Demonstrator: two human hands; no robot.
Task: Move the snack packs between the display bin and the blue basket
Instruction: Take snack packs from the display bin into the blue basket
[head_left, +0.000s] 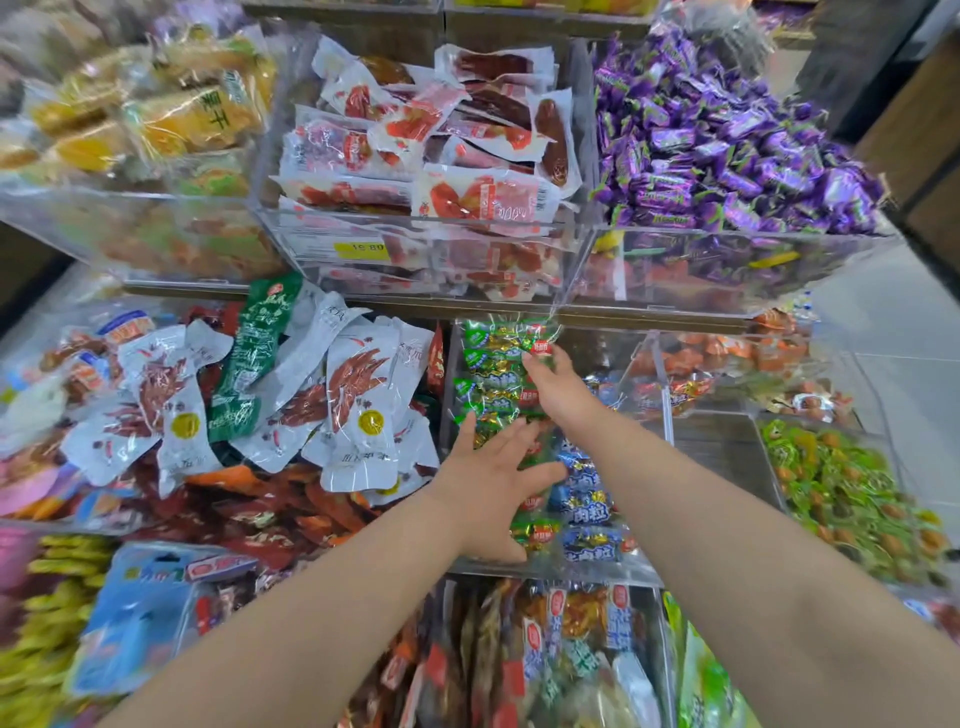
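Display bin (582, 573): clear acrylic one on the middle shelf, and both hands are in it
Snack packs: green packs (491, 358) piled toward the back and left of the bin, blue packs (589, 499) toward the front right, all loose in there
Left hand (493, 475): fingers spread and straight, palm down, resting on the packs near the front of the bin, not gripping anything
Right hand (558, 392): reaching further back, fingertips on a green pack near the top of the pile. It might be pinching it, but the back of the hand blocks the view, so I can't tell
Hands: near each other but not touching
Left neighbour: white pouches (358, 400) with a red print
Shelf above: 2 more bins, red-and-white packs (441, 150) and purple candies (727, 145)
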